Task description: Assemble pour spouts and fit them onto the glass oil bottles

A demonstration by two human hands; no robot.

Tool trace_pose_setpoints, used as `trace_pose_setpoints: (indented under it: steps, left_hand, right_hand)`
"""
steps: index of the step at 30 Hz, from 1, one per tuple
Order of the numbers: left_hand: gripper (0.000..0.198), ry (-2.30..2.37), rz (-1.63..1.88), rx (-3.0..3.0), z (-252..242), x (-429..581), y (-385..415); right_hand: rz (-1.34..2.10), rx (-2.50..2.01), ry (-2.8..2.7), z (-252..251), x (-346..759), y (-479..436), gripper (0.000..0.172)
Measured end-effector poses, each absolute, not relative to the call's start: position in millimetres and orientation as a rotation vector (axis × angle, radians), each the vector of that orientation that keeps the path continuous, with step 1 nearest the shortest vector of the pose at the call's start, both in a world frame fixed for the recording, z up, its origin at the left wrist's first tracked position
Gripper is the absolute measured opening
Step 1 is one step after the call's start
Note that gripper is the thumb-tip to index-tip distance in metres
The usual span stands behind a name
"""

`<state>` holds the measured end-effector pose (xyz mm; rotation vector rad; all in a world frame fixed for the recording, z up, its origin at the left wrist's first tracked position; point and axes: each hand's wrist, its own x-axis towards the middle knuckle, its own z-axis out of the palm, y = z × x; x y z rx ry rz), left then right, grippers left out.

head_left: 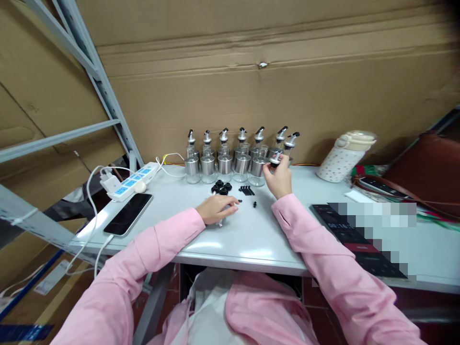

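Note:
My right hand [281, 179] is closed round a pour spout [276, 159], silver with a black base, by the right end of the bottle rows. Whether the spout touches a bottle is hidden by my fingers. My left hand [217, 209] lies low over the tabletop, palm down, fingers stretched out. Small shiny parts [220, 223] peek out under it, mostly covered. Just beyond it sit black ring-shaped stoppers [222, 188], with several slim black flaps [247, 190] lined up to their right. A tiny black piece [255, 204] and another [240, 201] lie nearby.
Glass bottles with steel sleeves [224, 164] stand in rows along the cardboard wall [230, 96]; those behind carry spouts. Left are a phone [128, 215] and power strip [134, 182]. Right are a spotted tumbler [341, 158], a brown bag [424, 172] and a timer screen [345, 227].

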<state>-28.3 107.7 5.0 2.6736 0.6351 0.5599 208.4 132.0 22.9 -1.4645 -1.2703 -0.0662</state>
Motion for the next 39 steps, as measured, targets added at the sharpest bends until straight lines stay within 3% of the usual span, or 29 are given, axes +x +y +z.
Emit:
trace_pose_setpoints:
  steps: [9, 14, 20, 25, 33, 39]
  left_hand:
    - [0.025, 0.647, 0.628, 2.667, 3, -27, 111]
    - [0.017, 0.870, 1.043, 2.545, 3, -27, 113]
    - [0.042, 0.913, 1.239, 2.498, 0, -29, 118]
    - [0.035, 0.854, 1.275, 2.581, 0, -31, 119]
    - [0.027, 1.032, 1.296, 2.602, 3, -31, 117]
    - [0.027, 0.964, 1.297, 2.671, 2, -31, 118]
  right_hand:
    - [0.021, -1.576, -1.363, 24, 211, 130, 0.040]
    - [0.044, -1.363, -1.529, 27, 202, 124, 0.037]
    - [0.261, -1.136, -1.981, 32, 167, 103, 0.036]
    - [0.429, -1.036, -2.206, 36, 150, 92, 0.027]
    - [-0.127, -1.518, -2.254, 28, 182, 112, 0.027]
    - [-0.192, -1.673, -2.412, 18, 186, 117, 0.029]
